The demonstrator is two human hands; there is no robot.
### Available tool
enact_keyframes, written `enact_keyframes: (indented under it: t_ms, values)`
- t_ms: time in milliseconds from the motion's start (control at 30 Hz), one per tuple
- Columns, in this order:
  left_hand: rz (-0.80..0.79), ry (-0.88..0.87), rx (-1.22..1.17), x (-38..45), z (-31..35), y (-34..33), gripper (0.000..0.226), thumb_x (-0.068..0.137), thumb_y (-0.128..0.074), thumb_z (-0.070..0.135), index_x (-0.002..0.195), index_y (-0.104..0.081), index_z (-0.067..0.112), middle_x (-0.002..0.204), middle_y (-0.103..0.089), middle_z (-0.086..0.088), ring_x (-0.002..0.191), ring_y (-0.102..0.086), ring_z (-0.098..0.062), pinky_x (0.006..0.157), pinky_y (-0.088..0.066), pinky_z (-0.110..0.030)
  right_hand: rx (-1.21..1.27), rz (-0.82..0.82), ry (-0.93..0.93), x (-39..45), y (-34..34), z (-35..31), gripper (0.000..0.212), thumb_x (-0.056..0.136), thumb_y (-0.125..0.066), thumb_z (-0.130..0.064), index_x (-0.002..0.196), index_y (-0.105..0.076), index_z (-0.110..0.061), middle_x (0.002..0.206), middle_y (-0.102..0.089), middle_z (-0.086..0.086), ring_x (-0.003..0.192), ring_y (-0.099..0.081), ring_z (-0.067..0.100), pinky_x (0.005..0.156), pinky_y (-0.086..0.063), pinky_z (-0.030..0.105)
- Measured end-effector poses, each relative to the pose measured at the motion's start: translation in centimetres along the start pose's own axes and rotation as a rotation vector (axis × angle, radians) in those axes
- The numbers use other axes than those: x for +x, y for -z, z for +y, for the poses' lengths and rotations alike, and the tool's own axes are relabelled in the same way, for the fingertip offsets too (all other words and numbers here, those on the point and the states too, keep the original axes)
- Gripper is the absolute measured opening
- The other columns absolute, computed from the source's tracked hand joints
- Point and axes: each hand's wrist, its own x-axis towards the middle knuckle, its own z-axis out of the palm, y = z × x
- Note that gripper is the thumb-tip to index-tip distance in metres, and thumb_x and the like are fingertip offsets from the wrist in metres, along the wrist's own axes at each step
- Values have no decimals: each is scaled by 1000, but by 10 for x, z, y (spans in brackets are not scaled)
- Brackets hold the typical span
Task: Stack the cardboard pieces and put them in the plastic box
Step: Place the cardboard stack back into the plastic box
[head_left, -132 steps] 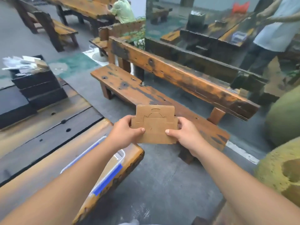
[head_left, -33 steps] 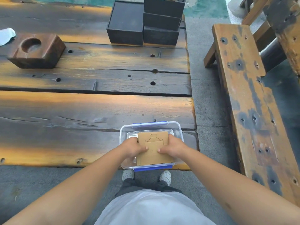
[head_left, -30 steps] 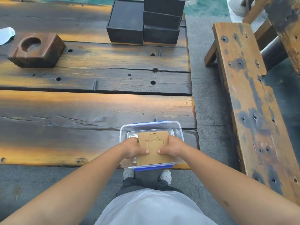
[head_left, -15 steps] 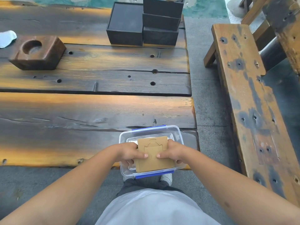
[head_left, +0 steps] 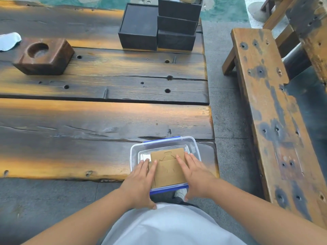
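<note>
Lowered since our earlier pinch, cardboard stack (head_left: 169, 167) lying flat inside plastic box (head_left: 194, 145), our left hand (head_left: 141, 183) and right hand (head_left: 196, 175) flanking it, fingers outstretched, gripping nothing, box at wooden table (head_left: 88, 129) near corner.

Left hand (head_left: 141, 179) covers the near-left corner of the plastic box (head_left: 193, 144) and the left edge of the cardboard stack (head_left: 168, 167); piece count can't be told. White object (head_left: 8, 40) at upper left cut by frame edge. Top of black box stack (head_left: 178, 20) cropped at top edge. One shoe (head_left: 180, 192) partly hidden under the box.
</note>
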Motion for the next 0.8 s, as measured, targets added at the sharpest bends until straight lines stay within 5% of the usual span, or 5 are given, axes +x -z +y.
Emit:
enact_keyframes:
  t_ms: [167,267,467,667,800]
  values:
    - [89,-3,42,17,-4,7,130,59,-68,61,145,23,25,153,-9,-16,143,-11,-33,115,-20,-40,-41,96,9,8,3,0,138,63,-84,-45,146,24,-33,159,0,18,148,5,33,119,-4,40]
    - [75,-22,25,28,-9,19,127,59,-68,55,145,21,28,149,-16,-13,129,-37,-31,100,-39,-38,-51,113,-10,14,5,0,135,63,-83,-47,147,22,-34,156,-7,20,147,1,35,118,-5,41]
    - [100,-113,84,48,-25,42,120,64,-65,53,147,18,25,126,-43,-10,99,-57,-29,82,-46,-38,-48,179,-65,29,14,3,127,67,-80,-48,149,17,-32,146,-23,19,144,-9,38,118,-10,43]
    - [58,-122,40,55,-26,47,124,65,-69,50,145,23,28,133,-39,-10,110,-52,-28,87,-46,-37,-45,210,-70,34,17,5,130,64,-79,-53,149,17,-30,143,-27,18,142,-15,37,118,-12,44]
    - [-1,-75,-99,49,-27,47,138,61,-80,53,145,26,24,159,7,-14,147,-4,-28,115,-26,-40,2,244,-82,23,15,9,128,63,-65,-74,147,21,-31,162,3,16,148,7,31,119,1,46]
